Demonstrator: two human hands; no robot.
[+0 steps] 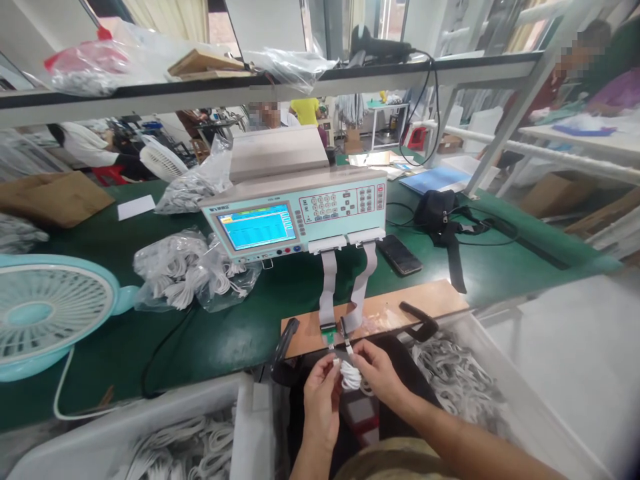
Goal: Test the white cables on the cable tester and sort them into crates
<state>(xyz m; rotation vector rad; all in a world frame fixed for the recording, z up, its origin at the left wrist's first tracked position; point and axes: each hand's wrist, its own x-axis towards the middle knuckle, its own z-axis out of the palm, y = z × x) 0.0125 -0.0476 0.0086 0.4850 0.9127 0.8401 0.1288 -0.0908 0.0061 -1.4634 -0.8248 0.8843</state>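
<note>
A coiled white cable [351, 377] hangs between my two hands at the front edge of the bench. My left hand [321, 390] pinches one of its plug ends just below a small green circuit board [329, 336]. The fingers of my right hand [379, 371] close on the other end, at a slim connector [349, 346]; whether that plug is fully seated I cannot tell. Two grey ribbon cables [327, 287] run from the board and connector up to a light-blue tester [295, 210] with a lit screen.
A wooden board [425, 300] with black clamps [285, 343] lies along the bench edge. Bagged cables [175, 267], a blue fan [50, 313], a phone [400, 255] and a black pouch [440, 212] lie around. White bins [245, 413] of cables flank my lap. People sit beyond.
</note>
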